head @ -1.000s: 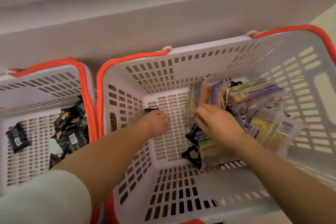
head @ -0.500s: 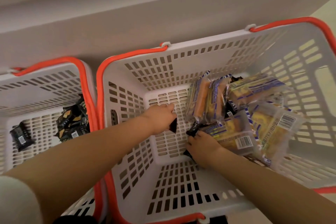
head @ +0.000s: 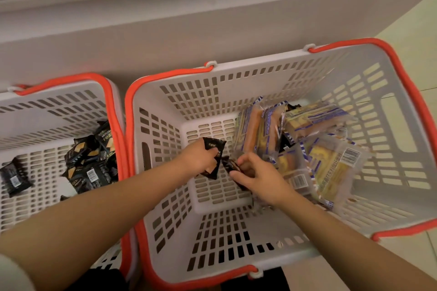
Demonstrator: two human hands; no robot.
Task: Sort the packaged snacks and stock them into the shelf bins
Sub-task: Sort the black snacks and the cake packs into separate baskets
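Note:
Both hands reach into the large white basket [head: 236, 73] with orange handles. My left hand [head: 198, 159] grips a black snack packet [head: 214, 146] above the basket floor. My right hand [head: 257, 178] pinches another dark packet [head: 230, 165] just to its right, partly hidden under the fingers. A heap of clear, yellow-and-blue cake packets [head: 324, 163] fills the right half of this basket. The smaller white basket [head: 47, 101] on the left holds several black packets [head: 89, 160].
A grey cabinet face [head: 189, 19] runs behind both baskets. Pale floor tiles [head: 413, 19] show at the right. A lone black packet [head: 14, 178] lies at the left basket's far left. The large basket's left floor area has bare slats.
My left hand has lifted a black packet into plain view. My right hand pulled back from the cake pile and now pinches a second dark packet beside it.

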